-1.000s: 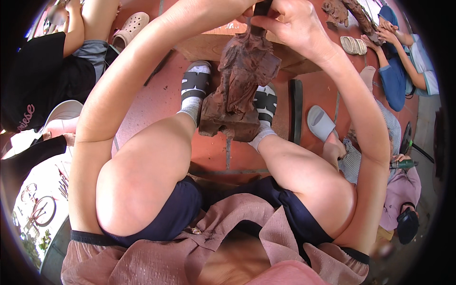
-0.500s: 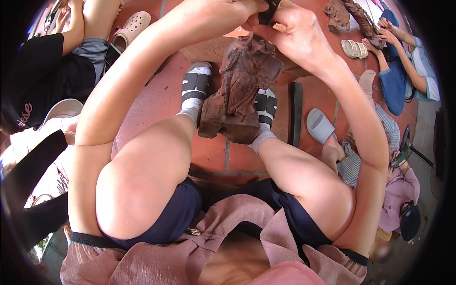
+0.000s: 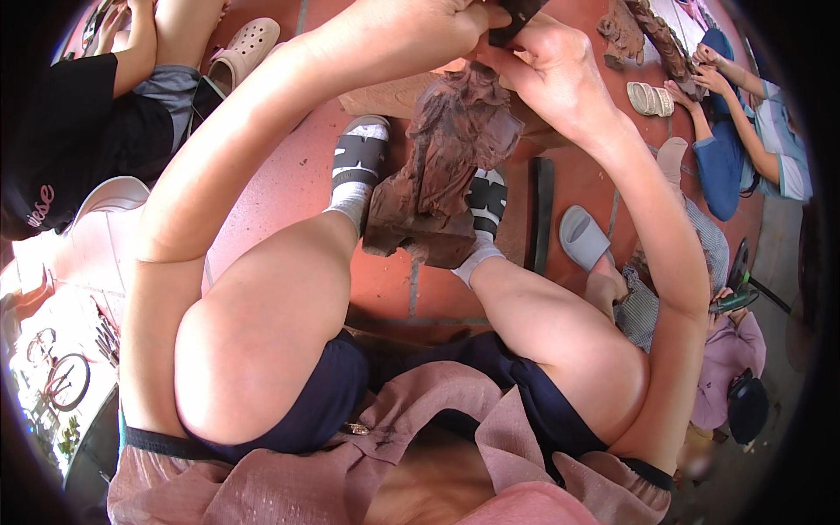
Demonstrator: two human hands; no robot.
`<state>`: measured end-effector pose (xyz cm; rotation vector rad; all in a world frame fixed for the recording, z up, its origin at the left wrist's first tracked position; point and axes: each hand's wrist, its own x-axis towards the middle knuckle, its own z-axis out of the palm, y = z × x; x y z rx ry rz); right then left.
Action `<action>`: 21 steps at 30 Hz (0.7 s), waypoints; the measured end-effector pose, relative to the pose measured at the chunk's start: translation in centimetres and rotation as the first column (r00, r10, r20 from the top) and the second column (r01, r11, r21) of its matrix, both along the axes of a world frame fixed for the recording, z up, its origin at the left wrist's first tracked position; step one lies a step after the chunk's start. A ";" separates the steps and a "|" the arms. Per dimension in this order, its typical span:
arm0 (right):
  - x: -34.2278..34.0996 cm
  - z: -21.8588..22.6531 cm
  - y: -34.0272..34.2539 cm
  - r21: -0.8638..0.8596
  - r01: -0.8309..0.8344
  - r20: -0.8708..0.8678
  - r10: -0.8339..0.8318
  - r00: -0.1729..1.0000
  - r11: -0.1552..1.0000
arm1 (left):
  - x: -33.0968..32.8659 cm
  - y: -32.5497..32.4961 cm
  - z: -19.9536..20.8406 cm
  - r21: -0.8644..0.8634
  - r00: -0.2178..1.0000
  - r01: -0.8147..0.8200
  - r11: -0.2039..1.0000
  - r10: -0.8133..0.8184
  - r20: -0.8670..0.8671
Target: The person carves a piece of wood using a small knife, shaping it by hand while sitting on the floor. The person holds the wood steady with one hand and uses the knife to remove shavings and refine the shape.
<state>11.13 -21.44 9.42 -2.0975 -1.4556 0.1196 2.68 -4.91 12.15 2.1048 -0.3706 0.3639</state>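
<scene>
A reddish-brown carved wooden figure [image 3: 446, 149] with rough folds leans between my feet, its blocky base toward me and its upper end close below my hands. My left hand [image 3: 446, 26] is closed, with the thumb pressing on a dark strip [image 3: 518, 19] at the top edge of the view. Bent and pinched, the fingers of my right hand [image 3: 560, 70] meet the lower end of that strip. Its far end is cut off by the picture edge, and I cannot make out its material. Some fingertips of both hands are hidden.
A pale wooden block [image 3: 385, 94] lies behind the carving. A long dark bar [image 3: 541, 214] is on the red tiles beside my right foot. People sit close on both sides. At the upper right, a person's hands touch another dark carving [image 3: 662, 44].
The dark strip has shifted slightly to the right and shows more of its face. Both hands have moved slightly with it. The carving stays nearly in place. A dark shape at the left has gone.
</scene>
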 end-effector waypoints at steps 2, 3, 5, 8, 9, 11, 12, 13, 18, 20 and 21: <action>0.0 0.0 0.0 0.037 -0.025 -0.010 0.025 1.000 0.999 | 0.5 0.0 -1.1 -0.028 0.996 -0.015 1.000 0.017 0.082; 0.2 0.0 0.0 0.003 0.005 -0.032 -0.005 0.999 1.000 | 0.6 0.0 -1.5 -0.042 0.992 -0.021 0.999 0.026 0.122; 0.5 -0.2 -0.2 -0.012 0.019 0.010 -0.019 1.000 1.000 | 0.6 0.1 -1.5 0.022 0.991 -0.036 0.999 0.033 0.131; 0.5 -0.4 -0.4 0.081 -0.065 0.113 0.055 0.992 0.995 | -0.2 0.4 -0.3 0.073 0.995 0.047 0.996 -0.053 0.085; 0.2 -0.1 -0.1 0.139 -0.113 0.093 0.100 0.991 0.984 | -0.3 0.2 -0.3 0.061 0.996 0.047 0.997 -0.051 0.072; 0.1 0.6 0.0 0.161 -0.128 0.045 0.122 0.992 0.979 | -0.4 -0.4 -0.2 0.021 0.998 0.001 1.000 -0.002 0.063; 0.1 1.0 0.0 0.124 -0.098 0.016 0.097 0.995 0.987 | -0.2 -0.6 -0.1 0.010 0.996 -0.015 1.000 0.014 0.089; 0.1 1.4 0.0 0.085 -0.069 -0.012 0.071 0.997 0.994 | -0.1 -0.7 -0.1 -0.003 0.993 -0.029 1.000 0.029 0.112; 0.5 1.8 -1.7 -0.065 0.096 -0.134 -0.104 0.985 0.993 | 0.3 -1.6 1.3 -0.123 0.999 0.048 0.991 -0.046 0.026; 0.3 1.3 -2.4 -0.073 0.092 -0.198 -0.105 0.975 0.993 | 1.0 -1.9 0.7 -0.110 0.995 0.079 0.991 -0.071 0.073; -0.1 1.3 -2.6 -0.086 0.095 -0.220 -0.112 0.969 0.992 | 1.1 -1.6 0.2 -0.101 0.994 0.101 0.990 -0.096 0.050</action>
